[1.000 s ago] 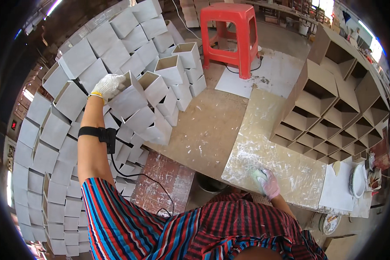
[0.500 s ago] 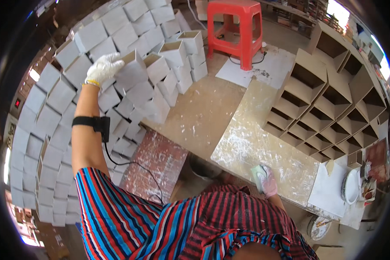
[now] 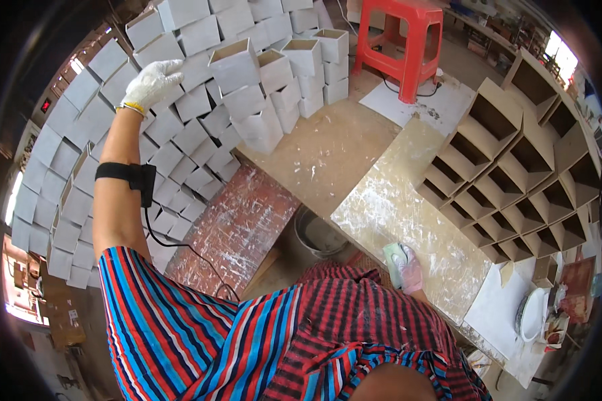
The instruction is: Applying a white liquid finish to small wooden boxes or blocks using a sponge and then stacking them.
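My left hand (image 3: 152, 84), in a white knitted glove with a yellow cuff, reaches out over the stacked boxes at the far left. Its fingers are stretched with nothing in them. Just to its right, a small distance away, an open-topped white box (image 3: 236, 71) sits on top of a stack. My right hand (image 3: 412, 270), in a pinkish glove smeared with white, is closed around a pale green sponge-like pad (image 3: 393, 262) at the near edge of the worktable (image 3: 398, 207).
Stacked white boxes (image 3: 67, 160) fill the left side. Brown open board boxes (image 3: 508, 184) are piled at the right. A red plastic stool (image 3: 408, 50) stands at the back. A bucket (image 3: 320, 234) is below the table edge, and a white basin (image 3: 532, 314) lies at the right.
My left hand has let go of the white box and drawn away to its left; the box stays on the stack. My right hand keeps the pad by the table edge. The view has shifted.
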Action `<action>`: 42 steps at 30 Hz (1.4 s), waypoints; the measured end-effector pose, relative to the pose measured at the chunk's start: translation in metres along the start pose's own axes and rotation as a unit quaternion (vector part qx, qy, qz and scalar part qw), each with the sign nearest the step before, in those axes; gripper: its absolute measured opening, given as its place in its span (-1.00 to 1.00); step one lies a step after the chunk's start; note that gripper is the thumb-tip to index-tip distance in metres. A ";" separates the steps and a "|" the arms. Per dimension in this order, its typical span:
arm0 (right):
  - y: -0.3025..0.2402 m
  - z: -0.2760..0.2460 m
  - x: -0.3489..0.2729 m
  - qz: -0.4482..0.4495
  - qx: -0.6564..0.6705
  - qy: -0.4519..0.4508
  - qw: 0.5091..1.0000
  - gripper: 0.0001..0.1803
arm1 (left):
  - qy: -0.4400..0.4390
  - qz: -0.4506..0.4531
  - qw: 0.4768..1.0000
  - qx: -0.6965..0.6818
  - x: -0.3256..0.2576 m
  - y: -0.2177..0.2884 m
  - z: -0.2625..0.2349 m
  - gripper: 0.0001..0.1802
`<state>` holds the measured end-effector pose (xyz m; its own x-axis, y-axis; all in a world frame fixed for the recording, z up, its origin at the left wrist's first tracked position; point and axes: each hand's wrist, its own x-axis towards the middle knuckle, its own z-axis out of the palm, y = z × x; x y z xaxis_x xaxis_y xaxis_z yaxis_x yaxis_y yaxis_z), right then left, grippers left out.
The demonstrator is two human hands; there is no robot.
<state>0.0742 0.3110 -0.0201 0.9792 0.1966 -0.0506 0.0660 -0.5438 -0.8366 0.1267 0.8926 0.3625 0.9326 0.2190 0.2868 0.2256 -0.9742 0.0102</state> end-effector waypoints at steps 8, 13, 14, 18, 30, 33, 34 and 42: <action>0.014 0.012 0.027 -0.015 -0.001 0.042 0.999 -0.55 | -0.031 -0.022 0.999 -0.037 0.071 0.041 0.014 -0.59; 0.019 0.040 0.054 -0.001 0.034 0.052 0.998 -0.54 | -0.023 0.063 0.998 -0.019 0.149 0.015 0.048 -0.64; 0.030 0.049 0.061 -0.007 0.041 0.058 0.997 -0.54 | -0.063 0.125 0.989 0.056 0.164 0.012 0.056 -0.67; 0.009 0.067 0.081 0.028 0.130 0.028 0.991 -0.54 | -0.188 0.330 0.887 0.263 0.215 -0.006 0.096 -0.77; -0.004 0.091 0.122 0.061 0.131 0.020 0.989 -0.51 | -0.286 0.114 0.951 -0.022 0.199 0.006 0.089 -0.45; -0.041 0.085 0.134 0.056 0.055 0.017 0.997 -0.53 | -0.216 0.122 0.963 -0.110 0.187 -0.005 0.087 -0.44; -0.042 0.088 0.137 0.045 0.051 0.017 0.998 -0.54 | -0.185 0.114 0.967 -0.136 0.180 -0.007 0.080 -0.44; -0.040 0.100 0.143 0.005 0.054 -0.005 0.999 -0.56 | -0.049 0.128 0.952 -0.272 0.119 -0.004 -0.030 -0.45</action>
<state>0.1921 0.4429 -0.0482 0.9779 0.1994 -0.0635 0.0351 -0.4552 -0.8897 0.2281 0.9213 0.4247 0.9653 -0.0521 0.2560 -0.1677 -0.8751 0.4540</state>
